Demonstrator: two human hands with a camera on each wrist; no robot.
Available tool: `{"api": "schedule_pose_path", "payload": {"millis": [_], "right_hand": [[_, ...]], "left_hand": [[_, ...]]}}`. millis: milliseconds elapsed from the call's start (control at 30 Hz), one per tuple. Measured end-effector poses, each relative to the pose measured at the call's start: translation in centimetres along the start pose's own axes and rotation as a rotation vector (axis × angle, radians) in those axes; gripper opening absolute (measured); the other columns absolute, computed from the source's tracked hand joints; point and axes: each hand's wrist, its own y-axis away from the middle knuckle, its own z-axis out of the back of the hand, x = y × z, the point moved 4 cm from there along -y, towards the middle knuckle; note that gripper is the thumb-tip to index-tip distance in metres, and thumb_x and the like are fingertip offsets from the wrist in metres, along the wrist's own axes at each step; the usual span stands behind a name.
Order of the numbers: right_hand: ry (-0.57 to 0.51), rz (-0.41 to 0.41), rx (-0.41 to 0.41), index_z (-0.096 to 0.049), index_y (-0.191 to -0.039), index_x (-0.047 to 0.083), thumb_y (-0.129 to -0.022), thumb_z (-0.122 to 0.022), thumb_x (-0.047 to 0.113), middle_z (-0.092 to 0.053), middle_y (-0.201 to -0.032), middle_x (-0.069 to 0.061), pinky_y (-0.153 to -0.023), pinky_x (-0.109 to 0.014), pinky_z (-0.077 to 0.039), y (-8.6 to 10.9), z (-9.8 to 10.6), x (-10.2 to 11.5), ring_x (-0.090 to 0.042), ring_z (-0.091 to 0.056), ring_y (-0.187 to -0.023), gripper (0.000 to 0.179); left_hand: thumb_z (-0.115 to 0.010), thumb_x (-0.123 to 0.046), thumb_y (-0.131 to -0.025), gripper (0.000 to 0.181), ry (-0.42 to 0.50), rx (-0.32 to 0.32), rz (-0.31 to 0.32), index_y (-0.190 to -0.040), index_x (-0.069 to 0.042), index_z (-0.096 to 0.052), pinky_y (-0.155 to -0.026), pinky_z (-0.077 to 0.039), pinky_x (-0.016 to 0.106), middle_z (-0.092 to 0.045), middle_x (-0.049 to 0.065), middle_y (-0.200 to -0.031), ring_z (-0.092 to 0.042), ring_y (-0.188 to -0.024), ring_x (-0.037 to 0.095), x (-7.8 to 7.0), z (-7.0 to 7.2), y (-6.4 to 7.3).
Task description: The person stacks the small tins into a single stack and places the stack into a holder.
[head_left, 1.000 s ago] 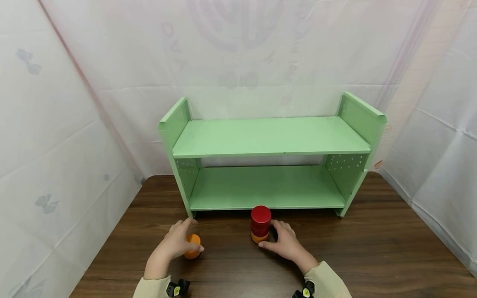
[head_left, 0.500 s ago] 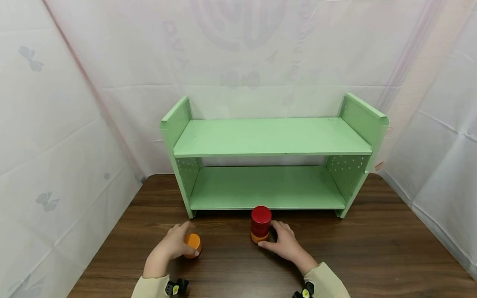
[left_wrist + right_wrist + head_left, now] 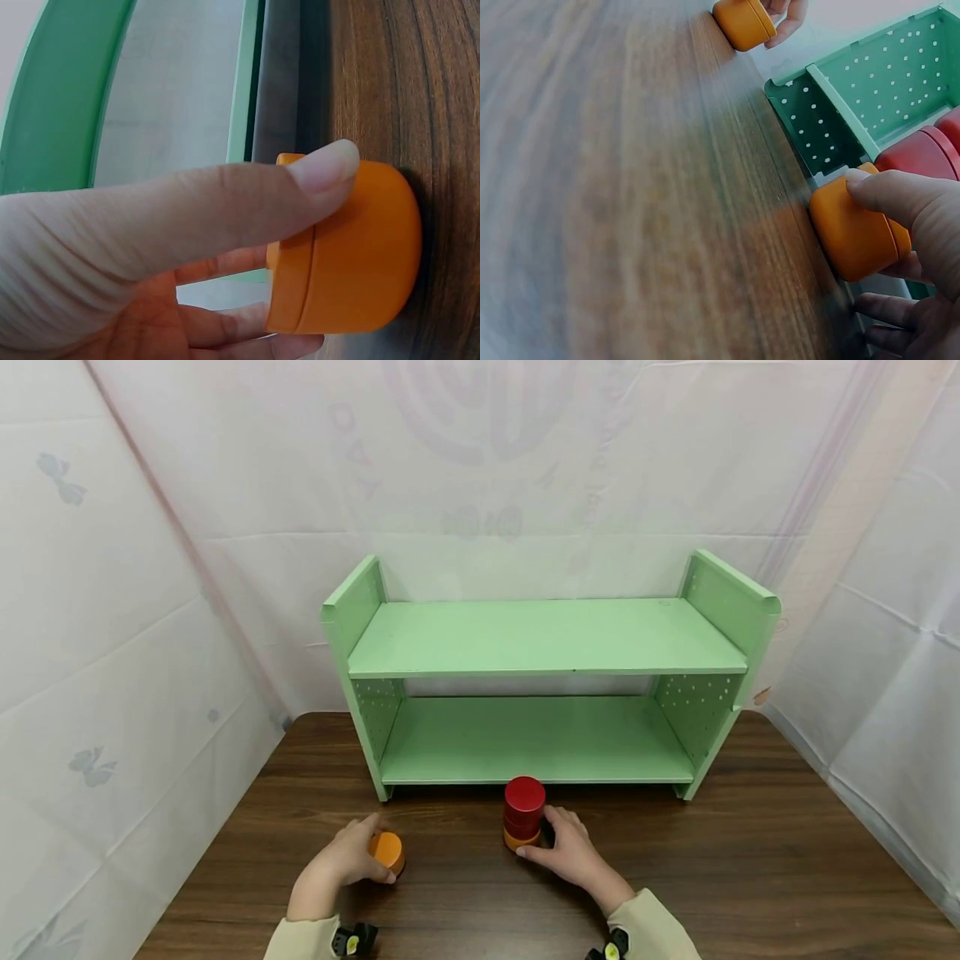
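Observation:
My left hand (image 3: 347, 857) pinches a small round orange tin (image 3: 387, 852) on the table, left of centre. In the left wrist view the thumb lies across the lid seam of this orange tin (image 3: 360, 255), with fingers behind it. Right of it stands a stack: another orange tin (image 3: 847, 225) at the bottom, with what look like two red tins (image 3: 524, 802) on top. My right hand (image 3: 572, 853) holds the bottom orange tin, its thumb on the near side and a finger behind. The other right fingers lie loosely spread and partly cropped.
A pale green two-tier shelf (image 3: 547, 635) with dotted side panels stands just behind the tins, at the back of the dark wooden table (image 3: 765, 860). White patterned sheeting (image 3: 187, 635) hangs at the back and both sides.
My left thumb has moved in against the orange tin, so the hand now pinches it. The right hand and the stack look nearly unchanged.

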Motion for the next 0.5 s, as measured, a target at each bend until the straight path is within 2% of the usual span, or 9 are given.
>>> {"api": "schedule_pose_path", "payload": {"millis": [500], "right_hand": [[0.003, -0.001, -0.01, -0.058, -0.119, 0.0, -0.073, -0.081, 0.03, -0.06, -0.119, -0.02, -0.099, -0.065, -0.03, -0.15, -0.07, -0.24, -0.046, -0.045, -0.12, 0.06]], "left_hand": [[-0.087, -0.009, -0.063, 0.065, 0.02, 0.021, 0.004, -0.12, 0.001, -0.056, -0.081, -0.046, 0.045, -0.06, 0.016, -0.11, -0.054, -0.096, 0.027, 0.11, -0.18, -0.28]]}}
